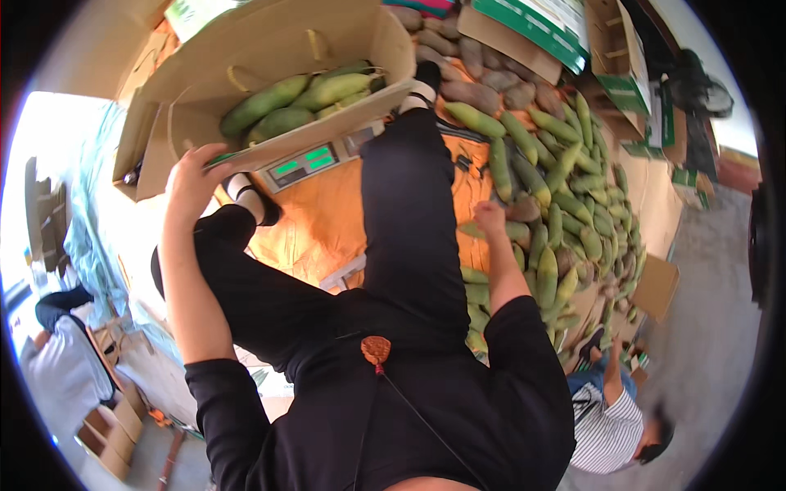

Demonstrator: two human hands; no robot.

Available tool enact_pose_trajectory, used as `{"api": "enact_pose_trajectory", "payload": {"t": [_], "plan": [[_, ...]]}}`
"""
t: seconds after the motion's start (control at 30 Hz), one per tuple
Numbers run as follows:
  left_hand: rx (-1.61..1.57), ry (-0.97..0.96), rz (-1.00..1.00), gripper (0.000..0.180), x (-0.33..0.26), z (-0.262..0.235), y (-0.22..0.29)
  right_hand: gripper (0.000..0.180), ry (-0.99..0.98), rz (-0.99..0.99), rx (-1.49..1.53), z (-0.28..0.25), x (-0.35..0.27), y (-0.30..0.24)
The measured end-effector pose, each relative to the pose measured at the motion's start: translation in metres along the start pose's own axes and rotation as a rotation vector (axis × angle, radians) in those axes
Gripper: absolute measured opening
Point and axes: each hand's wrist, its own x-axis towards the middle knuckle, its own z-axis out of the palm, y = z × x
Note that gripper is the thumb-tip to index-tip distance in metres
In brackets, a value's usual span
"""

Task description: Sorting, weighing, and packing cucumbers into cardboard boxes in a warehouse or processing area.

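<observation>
An open cardboard box (344, 127) with twisted cord handles rests on a scale with a lit green display (307, 161). Inside it lie several long green radishes (274, 102). My left hand (196, 176) grips the box's near left edge, fingers over the rim and thumb below. Over the near left part of a big heap of green radishes (565, 213), my right hand (491, 217) is closed, its fingers curled in. Whether it holds anything is hidden. A brownish root (522, 209) lies just right of that hand.
Reddish-brown roots (475, 94) are piled beyond the green heap. Green and white boxes (532, 29) stand at the back. Orange sheeting (307, 237) covers the floor between my legs. One person (610, 421) is at the lower right, another (65, 368) at the far left.
</observation>
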Motion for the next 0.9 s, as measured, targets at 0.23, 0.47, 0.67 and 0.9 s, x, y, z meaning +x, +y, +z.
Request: {"api": "enact_pose_trajectory", "payload": {"t": [0.23,0.47,0.67,0.9], "plan": [[-0.053,-0.001,-0.018,0.033,0.003,0.005,-0.013,0.019,-0.035,0.145,-0.445,0.029,-0.055,0.064],[-0.118,0.021,-0.051,0.033,0.008,0.007,-0.009,0.021,-0.045,-0.229,-0.601,0.05,-0.043,0.047],[-0.028,0.076,-0.128,0.034,-0.012,-0.005,-0.011,0.035,-0.32,0.267,-0.326,0.101,-0.041,0.022],[-0.119,0.067,-0.062,0.031,0.006,0.013,0.001,0.039,-0.462,-0.049,-1.044,0.079,0.025,0.133]]}}
